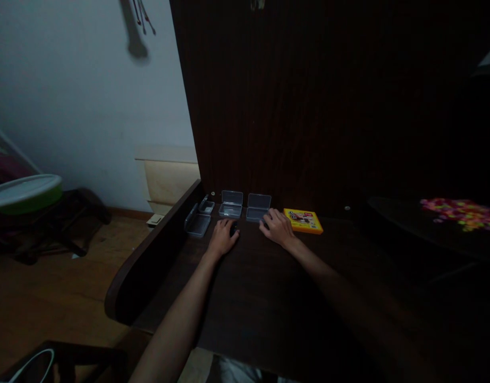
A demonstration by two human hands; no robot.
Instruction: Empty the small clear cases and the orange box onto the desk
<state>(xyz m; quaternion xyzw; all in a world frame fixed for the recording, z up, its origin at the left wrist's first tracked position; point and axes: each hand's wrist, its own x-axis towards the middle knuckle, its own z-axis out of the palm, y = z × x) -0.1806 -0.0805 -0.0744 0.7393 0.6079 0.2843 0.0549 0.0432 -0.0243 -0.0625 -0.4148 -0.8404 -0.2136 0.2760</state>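
My left hand (223, 237) rests on the dark wooden desk (269, 298), its fingers curled over a small dark thing by its fingertips that I cannot make out. My right hand (277, 227) lies a little to the right, fingers bent down at the front edge of a clear plastic box (259, 204). A second clear box (231, 203) stands just beyond the left hand. A third clear box (197, 222) lies open at the desk's left edge. A yellow printed box (303, 220) sits right beside my right hand.
A tall dark wooden panel (328, 106) rises behind the desk. A pile of small colourful pieces (462, 211) lies at the far right. Left of the desk are a wooden floor (49, 287), a white wall and a green-rimmed round lid (24, 192) on a dark stool.
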